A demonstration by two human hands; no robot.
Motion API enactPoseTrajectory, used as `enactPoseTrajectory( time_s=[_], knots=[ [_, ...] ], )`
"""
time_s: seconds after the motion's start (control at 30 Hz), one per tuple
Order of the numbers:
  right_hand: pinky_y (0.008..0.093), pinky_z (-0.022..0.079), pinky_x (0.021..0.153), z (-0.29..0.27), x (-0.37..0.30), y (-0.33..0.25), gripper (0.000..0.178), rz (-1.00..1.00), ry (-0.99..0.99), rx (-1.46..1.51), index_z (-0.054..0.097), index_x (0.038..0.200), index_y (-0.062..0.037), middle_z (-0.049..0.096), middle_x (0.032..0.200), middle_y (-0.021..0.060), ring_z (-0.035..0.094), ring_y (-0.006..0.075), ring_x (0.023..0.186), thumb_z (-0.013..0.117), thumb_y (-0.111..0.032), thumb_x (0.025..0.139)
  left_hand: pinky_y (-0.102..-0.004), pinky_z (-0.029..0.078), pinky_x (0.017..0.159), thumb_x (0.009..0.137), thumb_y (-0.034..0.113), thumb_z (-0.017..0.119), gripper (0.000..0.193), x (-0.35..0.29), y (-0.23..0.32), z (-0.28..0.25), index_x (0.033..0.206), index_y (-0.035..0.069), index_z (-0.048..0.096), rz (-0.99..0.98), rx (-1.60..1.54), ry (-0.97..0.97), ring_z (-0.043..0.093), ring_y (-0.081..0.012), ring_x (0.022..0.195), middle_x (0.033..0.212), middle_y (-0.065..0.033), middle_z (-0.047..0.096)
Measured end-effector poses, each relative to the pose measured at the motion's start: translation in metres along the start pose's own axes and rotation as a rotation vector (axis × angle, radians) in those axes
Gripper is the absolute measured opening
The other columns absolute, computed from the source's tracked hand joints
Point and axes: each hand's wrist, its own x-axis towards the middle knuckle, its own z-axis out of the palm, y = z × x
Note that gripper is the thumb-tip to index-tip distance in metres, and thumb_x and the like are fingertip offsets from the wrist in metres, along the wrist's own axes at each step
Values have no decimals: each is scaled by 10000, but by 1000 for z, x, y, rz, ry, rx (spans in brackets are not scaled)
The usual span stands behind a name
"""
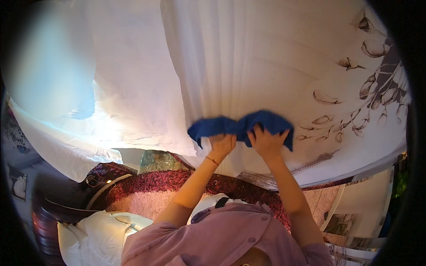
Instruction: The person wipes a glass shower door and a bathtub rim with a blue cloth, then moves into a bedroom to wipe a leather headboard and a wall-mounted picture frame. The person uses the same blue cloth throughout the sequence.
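A blue cloth (262, 118) stretches sideways in front of me, its two ends drooping and its middle pinched narrower. My left hand (223, 145), with a thin band at the wrist, is closed on the cloth's near edge, left of its middle. To the right, my right hand (269, 142) grips the cloth with bent fingers, some tips sunk in its folds. Below the cloth spreads a pale bedspread (275, 84), with dark branches and buds printed along its right side. Whether the cloth touches the bedspread I cannot tell.
A white sheet (133, 80) overlaps the bedspread on the left and hangs over the bed's near edge. Red and pink carpet (151, 188) shows below. White bedding (91, 235) lies at lower left by a dark red rounded furniture edge (46, 226).
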Motion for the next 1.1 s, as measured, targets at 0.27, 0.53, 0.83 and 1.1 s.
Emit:
enactPoseTrajectory(
  time_s=[0.27, 0.53, 0.83, 1.1],
  knots=[
    [531, 417, 790, 29, -76, -12, 173, 1, -177, 177, 717, 939, -138, 653, 782, 17, 556, 245, 639, 700, -282, 845, -604, 336, 947, 721, 274, 752, 402, -23, -14, -16, 1107, 179, 690, 183, -14, 19, 458, -419, 1195, 1294, -169, 519],
    [735, 223, 1029, -14, 51, -12, 321, 197, 270, 108, 696, 1108, -130, 613, 1218, 139, 550, 381, 1023, 644, -344, 875, -577, 351, 884, 775, 475, 689, 473, 110, 21, -78, 1097, 128, 686, 173, 125, 273, 519, -429, 1021, 1125, -207, 590],
    [610, 434, 887, 90, -182, -39, 274, -73, -200, 331, 743, 1067, -156, 633, 719, 103, 614, 295, 774, 641, -308, 864, -363, 510, 778, 914, 273, 642, 205, -98, -18, -6, 1069, 142, 671, 133, -43, -496, 628, -267, 874, 1041, -95, 645],
    [691, 115, 1119, -32, -30, 66, 460, 304, 245, 77, 559, 1206, 40, 433, 1402, 317, 331, 533, 1332, 565, -345, 956, -492, 475, 907, 770, 193, 792, 193, 114, 106, -65, 945, 145, 728, 485, -192, 281, 615, -339, 1018, 1063, -144, 613]
  ],
)
